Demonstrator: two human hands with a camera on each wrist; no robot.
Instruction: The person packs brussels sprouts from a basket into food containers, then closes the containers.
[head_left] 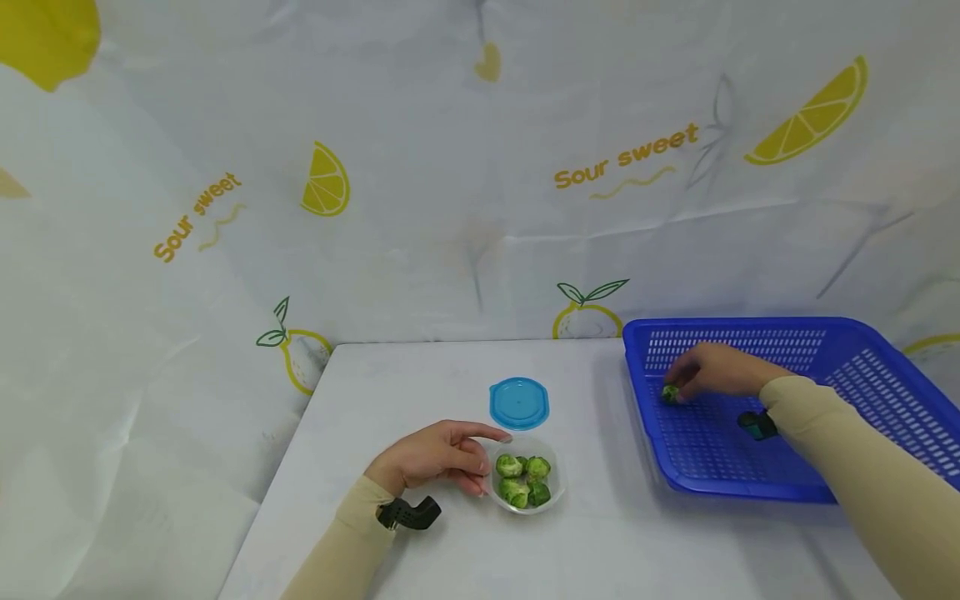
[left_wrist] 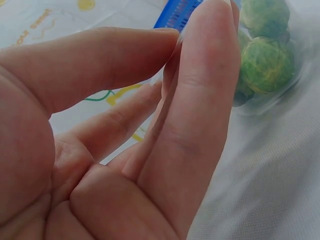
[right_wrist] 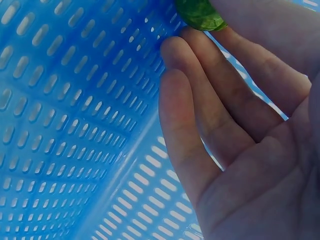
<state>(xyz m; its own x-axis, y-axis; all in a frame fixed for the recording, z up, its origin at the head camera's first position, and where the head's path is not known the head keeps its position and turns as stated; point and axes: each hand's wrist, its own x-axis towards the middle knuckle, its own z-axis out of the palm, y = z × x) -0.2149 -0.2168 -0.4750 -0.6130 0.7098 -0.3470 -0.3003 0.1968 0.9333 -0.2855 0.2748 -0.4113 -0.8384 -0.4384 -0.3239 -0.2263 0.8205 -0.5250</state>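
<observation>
Inside the blue basket (head_left: 738,487), my right hand (head_left: 716,369) pinches a Brussels sprout (head_left: 670,393) near the left wall. The right wrist view shows that sprout (right_wrist: 202,14) at the fingertips, partly cut off by the frame's top. On the table my left hand (head_left: 442,454) holds the left side of a small clear plastic container (head_left: 553,497), its index finger lying along the rim. Several Brussels sprouts (head_left: 537,468) sit in the container. In the left wrist view, the fingers (left_wrist: 205,90) cover part of the container and sprouts (left_wrist: 267,65).
A blue lid (head_left: 519,403) lies flat on the white table (head_left: 600,550), behind the container. The basket, with slotted walls, stands at the right. A white sheet (head_left: 420,275) printed with lemons hangs behind the table.
</observation>
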